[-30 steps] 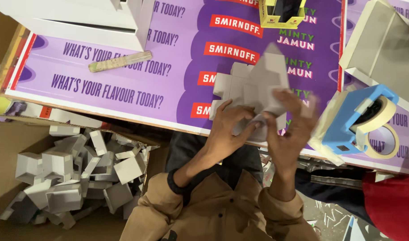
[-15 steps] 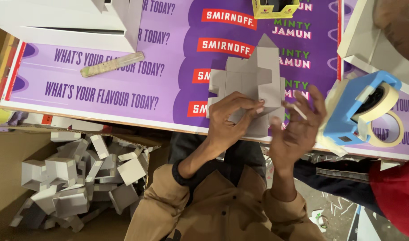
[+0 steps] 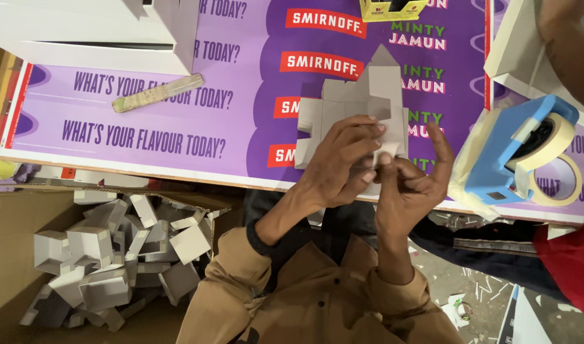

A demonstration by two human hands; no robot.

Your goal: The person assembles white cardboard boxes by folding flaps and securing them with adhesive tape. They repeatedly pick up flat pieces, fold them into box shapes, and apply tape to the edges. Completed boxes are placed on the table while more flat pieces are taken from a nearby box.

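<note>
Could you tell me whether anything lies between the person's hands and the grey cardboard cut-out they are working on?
Nothing visible does. The left hand lies flat on the grey cardboard cut-out, and the right hand pinches its lower edge. The blue tape dispenser sits off to the right, apart from both.
</note>
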